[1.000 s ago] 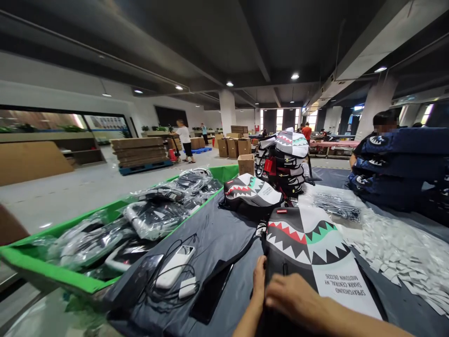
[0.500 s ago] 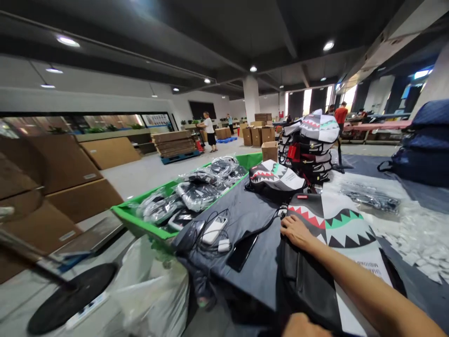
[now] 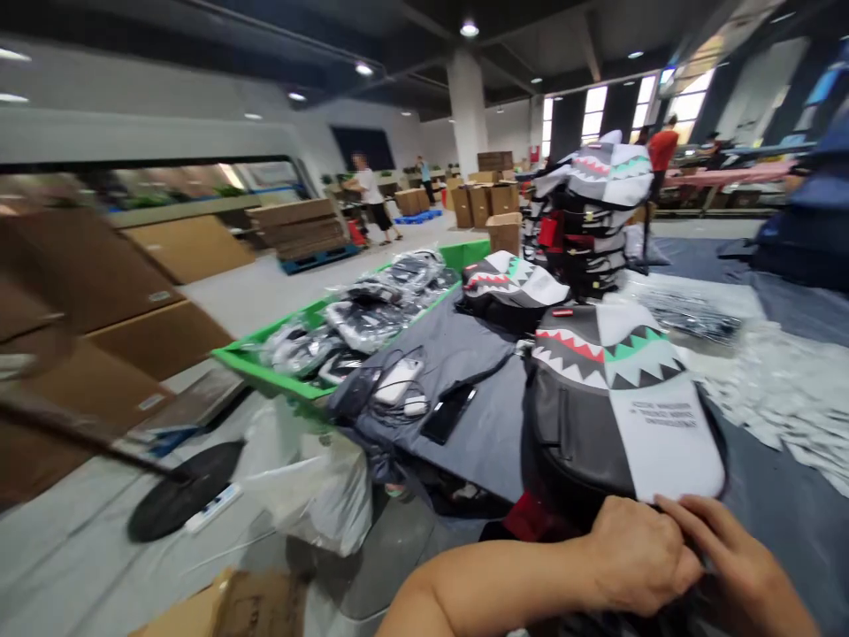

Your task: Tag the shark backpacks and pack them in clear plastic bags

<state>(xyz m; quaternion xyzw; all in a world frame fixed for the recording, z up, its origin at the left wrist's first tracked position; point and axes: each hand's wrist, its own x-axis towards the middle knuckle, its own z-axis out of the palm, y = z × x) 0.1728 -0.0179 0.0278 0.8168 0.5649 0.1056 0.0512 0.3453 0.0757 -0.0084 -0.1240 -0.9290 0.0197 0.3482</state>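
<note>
A grey, black and white backpack (image 3: 616, 407) with a printed red and green shark-tooth pattern lies on the dark-covered table in front of me. At its near edge, my left hand (image 3: 640, 553) is closed in a fist; whatever it grips is hidden. Close against it on the right, my right hand (image 3: 739, 553) has bent fingers touching the bag's near edge, and what they pinch cannot be made out. Behind the bag sits another shark-print backpack (image 3: 510, 287). A black phone (image 3: 449, 414) and a white device with a cable (image 3: 398, 380) lie to the left.
A green-rimmed bin (image 3: 265, 376) of plastic-wrapped bags borders the table. Stacked backpacks (image 3: 590, 230) rise behind; white pieces (image 3: 789, 389) lie at right. On the floor are a white plastic bag (image 3: 332, 500), a round stand base (image 3: 186, 491) and cartons (image 3: 133, 354). People stand farther off.
My right hand has left the backpack's far left side and come to its near edge. My left hand has risen into view beside it. The backpack sits farther up in view, as the camera has tilted down.
</note>
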